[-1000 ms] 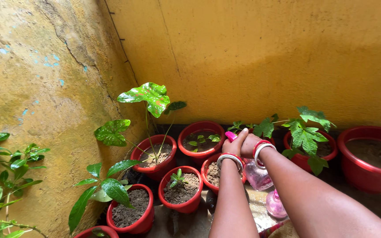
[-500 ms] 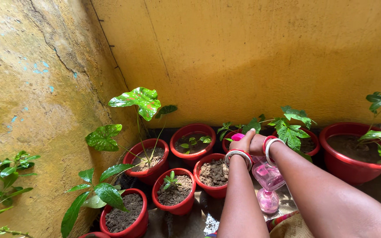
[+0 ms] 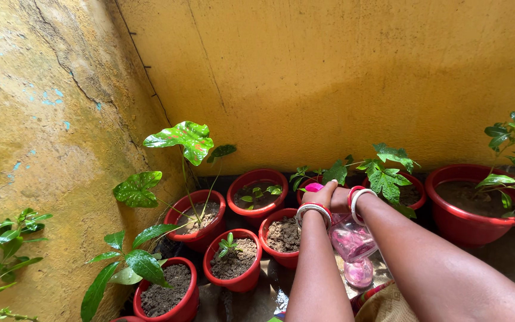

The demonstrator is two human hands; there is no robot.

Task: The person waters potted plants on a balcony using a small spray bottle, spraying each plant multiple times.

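Note:
My left hand (image 3: 322, 195) and my right hand (image 3: 342, 200) are closed together around the top of a spray bottle. Its pink nozzle (image 3: 313, 187) sticks out to the left of my fingers. The clear bottle body (image 3: 353, 241) with pink liquid hangs below my wrists. Both wrists wear red and white bangles. The hands hover over a small red pot of bare soil (image 3: 281, 235), with a leafy plant (image 3: 382, 173) just behind them.
Several red pots stand in the corner of two yellow walls: one with a tiny seedling (image 3: 232, 260), one with a tall broad-leaved plant (image 3: 200, 218), one at front left (image 3: 166, 292), and a large one at right (image 3: 478, 206). The floor looks wet.
My hands stay clasped on the spray bottle in about the same spot. The view has swung slightly right and back.

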